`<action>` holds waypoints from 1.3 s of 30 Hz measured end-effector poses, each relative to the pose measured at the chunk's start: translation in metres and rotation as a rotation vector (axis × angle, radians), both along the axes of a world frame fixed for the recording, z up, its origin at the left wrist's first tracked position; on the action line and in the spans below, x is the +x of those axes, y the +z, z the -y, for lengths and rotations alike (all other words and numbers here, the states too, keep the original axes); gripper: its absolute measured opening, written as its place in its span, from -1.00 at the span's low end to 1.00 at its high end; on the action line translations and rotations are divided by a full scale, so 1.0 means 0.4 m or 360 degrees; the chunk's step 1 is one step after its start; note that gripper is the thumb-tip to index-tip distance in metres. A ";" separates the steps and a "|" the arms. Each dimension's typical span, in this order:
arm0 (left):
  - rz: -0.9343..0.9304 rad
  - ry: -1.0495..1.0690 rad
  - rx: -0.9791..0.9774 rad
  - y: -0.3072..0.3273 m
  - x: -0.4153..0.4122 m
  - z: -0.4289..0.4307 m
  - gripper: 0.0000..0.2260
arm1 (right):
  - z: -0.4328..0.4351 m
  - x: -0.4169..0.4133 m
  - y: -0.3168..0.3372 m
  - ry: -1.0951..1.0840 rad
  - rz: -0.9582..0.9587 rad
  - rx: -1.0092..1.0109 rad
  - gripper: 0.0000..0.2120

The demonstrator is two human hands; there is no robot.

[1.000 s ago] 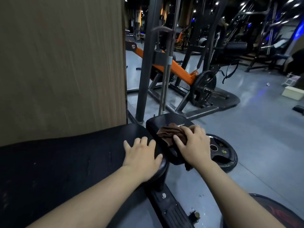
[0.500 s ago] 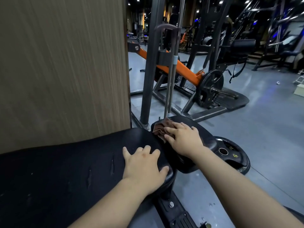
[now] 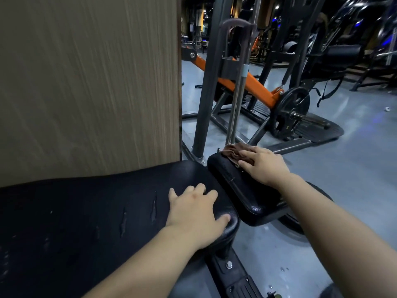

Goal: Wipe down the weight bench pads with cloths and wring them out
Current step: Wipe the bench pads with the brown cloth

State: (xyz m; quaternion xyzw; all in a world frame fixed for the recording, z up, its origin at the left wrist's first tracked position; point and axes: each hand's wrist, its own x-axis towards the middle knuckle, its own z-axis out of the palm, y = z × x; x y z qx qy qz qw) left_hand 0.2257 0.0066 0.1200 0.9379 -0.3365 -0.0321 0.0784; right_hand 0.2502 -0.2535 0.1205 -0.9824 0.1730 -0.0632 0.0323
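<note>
A long black back pad [image 3: 86,216] with small tears fills the lower left. My left hand [image 3: 193,211] lies flat on its right end, fingers apart, holding nothing. Just right of it sits a smaller black seat pad [image 3: 240,190], tilted. My right hand [image 3: 264,164] presses a crumpled brown cloth [image 3: 233,152] onto the seat pad's far end. Part of the cloth is hidden under my fingers.
A wood-grain panel [image 3: 90,82] stands right behind the back pad. Grey steel uprights [image 3: 206,93] and an orange lever arm [image 3: 255,87] with a weight plate [image 3: 290,112] stand beyond the seat pad. Another plate [image 3: 290,224] lies on the floor under the seat pad.
My right hand has slid the cloth from the near middle of the seat pad to its far end. My left hand has stayed on the back pad.
</note>
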 end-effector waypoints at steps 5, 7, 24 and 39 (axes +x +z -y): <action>0.0023 -0.0031 0.0012 0.001 0.008 0.001 -0.45 | -0.007 -0.113 -0.019 0.0045 0.0121 0.0034 -0.31; 0.0028 -0.0042 0.0003 0.004 0.010 0.001 -0.45 | -0.021 -0.152 -0.025 0.0056 0.0222 0.0136 -0.32; 0.0042 -0.0046 0.0071 0.010 0.021 0.008 -0.45 | -0.201 -0.137 -0.039 0.0182 0.0076 0.0059 -0.60; -0.0050 -0.0004 0.0020 0.008 0.015 0.010 -0.47 | -0.066 0.049 0.002 0.0088 -0.0017 0.0260 -0.56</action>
